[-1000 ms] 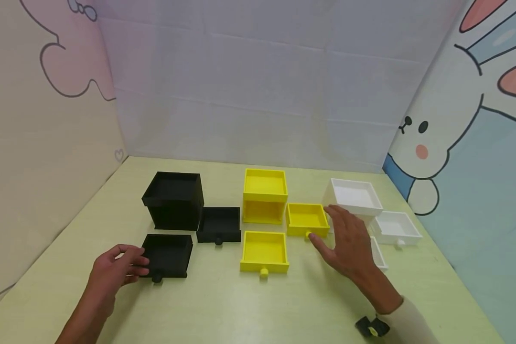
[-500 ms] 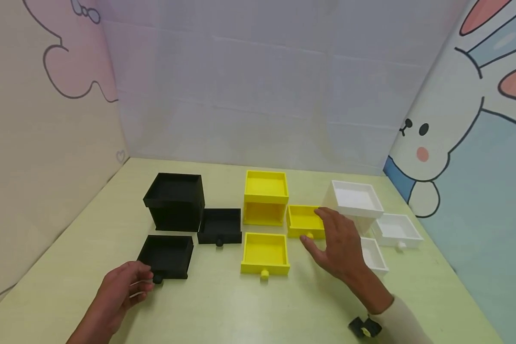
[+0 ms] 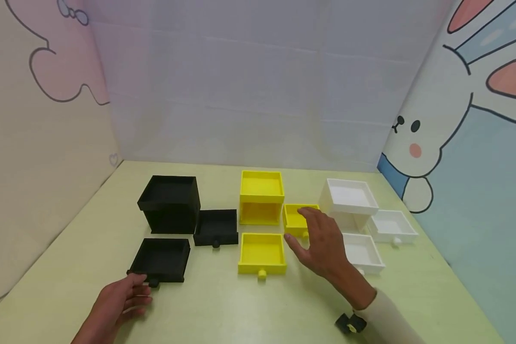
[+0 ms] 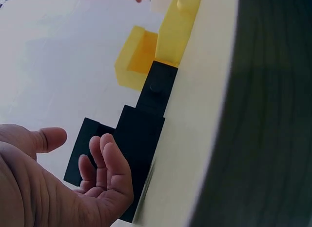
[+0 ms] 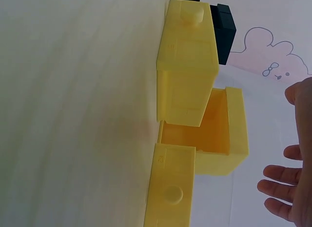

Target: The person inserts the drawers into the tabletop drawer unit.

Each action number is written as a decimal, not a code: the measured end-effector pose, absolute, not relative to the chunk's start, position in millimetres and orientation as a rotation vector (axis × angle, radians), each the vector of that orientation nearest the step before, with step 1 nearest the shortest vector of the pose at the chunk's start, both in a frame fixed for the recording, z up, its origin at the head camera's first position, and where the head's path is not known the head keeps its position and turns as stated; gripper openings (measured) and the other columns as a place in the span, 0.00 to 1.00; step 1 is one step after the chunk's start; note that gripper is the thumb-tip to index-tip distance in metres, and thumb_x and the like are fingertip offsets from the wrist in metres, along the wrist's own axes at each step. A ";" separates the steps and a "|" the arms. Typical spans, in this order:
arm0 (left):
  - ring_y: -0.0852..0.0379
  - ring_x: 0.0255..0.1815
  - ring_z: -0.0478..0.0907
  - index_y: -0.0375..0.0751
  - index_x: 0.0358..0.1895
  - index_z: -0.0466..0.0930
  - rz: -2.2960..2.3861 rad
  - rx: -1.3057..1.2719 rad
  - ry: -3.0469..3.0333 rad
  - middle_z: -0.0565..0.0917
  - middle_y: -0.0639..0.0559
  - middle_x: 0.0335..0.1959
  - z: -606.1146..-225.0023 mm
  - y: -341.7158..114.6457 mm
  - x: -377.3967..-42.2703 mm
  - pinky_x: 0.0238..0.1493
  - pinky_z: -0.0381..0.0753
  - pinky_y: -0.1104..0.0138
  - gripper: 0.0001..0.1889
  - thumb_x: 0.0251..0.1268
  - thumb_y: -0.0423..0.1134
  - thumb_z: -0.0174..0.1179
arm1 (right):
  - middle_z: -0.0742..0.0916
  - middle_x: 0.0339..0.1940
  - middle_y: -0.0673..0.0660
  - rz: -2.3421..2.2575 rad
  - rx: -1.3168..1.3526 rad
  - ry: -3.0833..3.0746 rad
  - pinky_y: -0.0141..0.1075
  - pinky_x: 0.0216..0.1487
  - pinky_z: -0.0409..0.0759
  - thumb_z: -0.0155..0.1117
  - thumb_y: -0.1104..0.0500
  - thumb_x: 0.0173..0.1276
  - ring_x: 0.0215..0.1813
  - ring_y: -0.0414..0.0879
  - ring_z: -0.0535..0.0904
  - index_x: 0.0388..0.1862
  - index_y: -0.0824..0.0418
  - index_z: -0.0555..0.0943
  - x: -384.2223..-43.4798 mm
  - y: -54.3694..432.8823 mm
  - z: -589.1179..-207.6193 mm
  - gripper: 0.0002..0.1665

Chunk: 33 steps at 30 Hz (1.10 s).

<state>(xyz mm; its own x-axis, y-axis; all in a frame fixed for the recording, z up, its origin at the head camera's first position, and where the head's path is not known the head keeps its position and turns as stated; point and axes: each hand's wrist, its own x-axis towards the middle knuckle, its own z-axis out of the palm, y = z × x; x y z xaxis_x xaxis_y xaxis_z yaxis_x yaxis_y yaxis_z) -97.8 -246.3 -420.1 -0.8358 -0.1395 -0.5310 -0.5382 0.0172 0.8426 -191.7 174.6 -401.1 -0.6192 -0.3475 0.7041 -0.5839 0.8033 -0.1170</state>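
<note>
My left hand [image 3: 118, 301] is just in front of the left corner of a black drawer [image 3: 161, 260], its fingers loosely bent around nothing. Whether a fingertip touches that drawer I cannot tell. In the left wrist view, thumb and fingers of the left hand [image 4: 92, 183] stand apart before the black pieces. My right hand [image 3: 322, 246] hovers with spread thumb and fingers, partly covering a small yellow drawer [image 3: 292, 216]. A second yellow drawer [image 3: 262, 251] lies to its left. In the right wrist view, the right hand [image 5: 297, 163] holds nothing.
Behind the drawers stand a black box [image 3: 172, 200], a yellow box [image 3: 261, 187] with an open front, and a white box [image 3: 352, 196]. Another black drawer [image 3: 216, 225] and two white drawers, one nearer [image 3: 363, 251] and one farther right [image 3: 393, 224], lie on the table [image 3: 206, 310].
My left hand has drawn back from the black drawer's side toward its front corner. The right hand has shifted left, uncovering the nearer white drawer. The boxes and drawers keep their places.
</note>
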 end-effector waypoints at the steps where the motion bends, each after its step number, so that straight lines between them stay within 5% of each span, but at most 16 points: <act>1: 0.54 0.36 0.83 0.24 0.57 0.68 1.891 -0.706 1.983 0.84 0.50 0.34 -421.3 -245.4 -97.7 0.39 0.84 0.59 0.26 0.74 0.48 0.48 | 0.82 0.53 0.62 0.449 0.684 -2.291 0.52 0.45 0.77 0.68 0.43 0.58 0.47 0.59 0.78 0.58 0.66 0.74 -191.1 172.8 -400.8 0.36; 11: 0.38 0.40 0.87 0.24 0.65 0.45 1.984 -0.674 1.815 0.87 0.34 0.41 -430.5 -234.5 -96.7 0.42 0.84 0.47 0.31 0.75 0.46 0.44 | 0.82 0.52 0.61 0.458 0.730 -2.279 0.51 0.45 0.80 0.51 0.33 0.71 0.47 0.57 0.79 0.59 0.64 0.74 -190.1 156.9 -402.3 0.37; 23: 0.39 0.46 0.86 0.19 0.66 0.58 1.893 -0.583 1.869 0.85 0.32 0.49 -439.0 -226.9 -103.9 0.45 0.84 0.49 0.29 0.78 0.44 0.45 | 0.82 0.49 0.60 0.448 0.789 -2.231 0.49 0.45 0.80 0.55 0.37 0.70 0.45 0.56 0.79 0.58 0.65 0.75 -191.9 138.3 -401.8 0.34; 28: 0.40 0.42 0.87 0.18 0.65 0.59 1.865 -0.590 1.915 0.86 0.33 0.44 -441.1 -226.3 -105.7 0.43 0.85 0.51 0.27 0.79 0.42 0.44 | 0.82 0.49 0.60 0.439 0.791 -2.246 0.49 0.46 0.80 0.67 0.43 0.60 0.46 0.55 0.79 0.57 0.65 0.75 -190.2 131.5 -402.3 0.34; 33: 0.43 0.35 0.88 0.16 0.63 0.62 1.777 -0.626 2.054 0.87 0.36 0.36 -446.1 -229.2 -103.3 0.38 0.86 0.55 0.24 0.80 0.39 0.43 | 0.82 0.51 0.59 0.436 0.808 -2.269 0.48 0.48 0.79 0.67 0.44 0.60 0.48 0.54 0.79 0.57 0.63 0.75 -189.9 120.3 -401.7 0.33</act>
